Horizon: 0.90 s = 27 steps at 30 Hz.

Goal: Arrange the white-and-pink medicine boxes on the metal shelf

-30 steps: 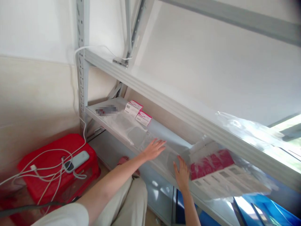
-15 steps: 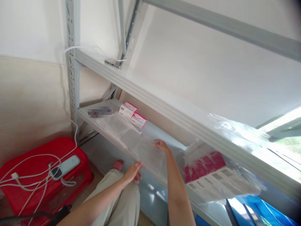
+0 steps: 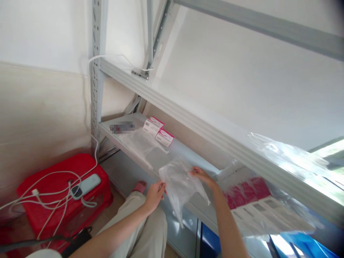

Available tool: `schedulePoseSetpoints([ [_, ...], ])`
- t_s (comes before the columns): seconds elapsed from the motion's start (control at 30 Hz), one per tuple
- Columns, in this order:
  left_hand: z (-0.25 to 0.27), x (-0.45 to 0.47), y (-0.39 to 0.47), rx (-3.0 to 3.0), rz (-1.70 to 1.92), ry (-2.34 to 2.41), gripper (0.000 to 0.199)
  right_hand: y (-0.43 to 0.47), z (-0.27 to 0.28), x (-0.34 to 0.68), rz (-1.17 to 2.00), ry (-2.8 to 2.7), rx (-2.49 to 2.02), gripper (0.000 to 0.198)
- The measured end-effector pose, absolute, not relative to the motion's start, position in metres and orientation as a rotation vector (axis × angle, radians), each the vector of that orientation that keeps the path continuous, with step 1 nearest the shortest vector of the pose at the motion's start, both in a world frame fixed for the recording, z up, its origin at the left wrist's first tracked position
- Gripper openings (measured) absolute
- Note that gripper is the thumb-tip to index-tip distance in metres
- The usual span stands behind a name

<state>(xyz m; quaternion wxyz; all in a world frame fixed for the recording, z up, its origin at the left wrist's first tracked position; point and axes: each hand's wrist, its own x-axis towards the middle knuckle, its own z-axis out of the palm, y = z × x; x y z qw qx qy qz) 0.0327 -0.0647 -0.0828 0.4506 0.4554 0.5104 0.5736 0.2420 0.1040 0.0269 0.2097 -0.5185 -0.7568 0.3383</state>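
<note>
A clear plastic bag (image 3: 180,181) with handle-like strips hangs between my two hands, over the front edge of the lower shelf (image 3: 158,154). My left hand (image 3: 156,195) pinches its left edge, fingers closed. On the opposite side my right hand (image 3: 200,175) grips the bag's upper right part. Another clear plastic bag (image 3: 141,143) lies flat on the shelf, to the left. Behind it are two white and pink packets (image 3: 153,125), side by side and touching.
Wrapped pink and white packs (image 3: 249,200) lie on the shelf at right. Above runs the upper shelf's beam (image 3: 188,122), with clear plastic (image 3: 287,154) on it. At lower left, a red stool (image 3: 61,165) carries a power bank (image 3: 90,183) and white cables. Blue material (image 3: 309,245) shows at lower right.
The clear bag has come up off the shelf and now hangs between both hands. My left hand, empty before, has closed on its edge. The view has shifted slightly.
</note>
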Motion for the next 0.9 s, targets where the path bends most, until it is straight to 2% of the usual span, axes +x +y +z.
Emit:
schedulePoseSetpoints([
  [0.17,-0.046,0.006,-0.063,1.011,1.603,1.188,0.039,0.105,0.053,0.22,1.068,-2.089,-1.229,0.025],
  [0.37,-0.021,-0.065,-0.044,1.003,1.799,1.374,0.037,0.142,0.061,0.131,0.956,-2.116,-1.045,0.033],
  [0.5,-0.026,-0.119,-0.023,0.833,1.835,1.504,0.038,0.173,0.05,0.052,0.783,-2.236,-1.099,0.031],
  [0.73,-0.051,-0.183,0.01,0.613,1.819,1.625,0.032,0.199,0.019,-0.043,0.263,-2.509,-1.49,0.033],
  [0.9,-0.065,-0.199,0.021,0.615,1.821,1.745,0.029,0.204,-0.004,-0.066,0.154,-2.506,-1.572,0.034],
])
